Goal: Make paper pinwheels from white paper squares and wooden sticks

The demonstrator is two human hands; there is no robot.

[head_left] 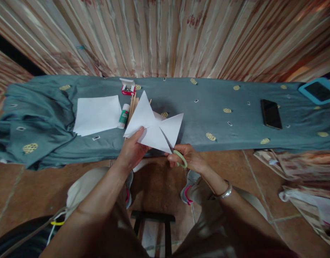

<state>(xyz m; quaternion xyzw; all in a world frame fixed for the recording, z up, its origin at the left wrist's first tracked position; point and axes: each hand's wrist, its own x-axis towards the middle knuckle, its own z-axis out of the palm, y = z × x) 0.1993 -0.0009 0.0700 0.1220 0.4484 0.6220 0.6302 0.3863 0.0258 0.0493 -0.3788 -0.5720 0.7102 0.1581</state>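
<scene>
My left hand (134, 148) pinches a white sheet of paper (152, 134) by its lower left part, thumb on top. The sheet has slits running in toward its middle, and its pointed flaps spread apart. My right hand (187, 156) grips a pair of scissors (180, 158) with pale green handles. Their blades lie at the lower right of the paper, pointing toward its centre. Behind the paper, partly covered by it, is a bundle of thin wooden sticks (133, 104). A green and white glue stick (123, 116) lies just left of them.
A stack of white paper (97, 115) lies to the left on the cloth-covered bench (207, 107). An open red box (128, 87) of small metal pieces stands at the back. Toward the right are a black phone (271, 114) and a blue-framed tablet (319, 91). A pleated curtain (165, 39) hangs behind.
</scene>
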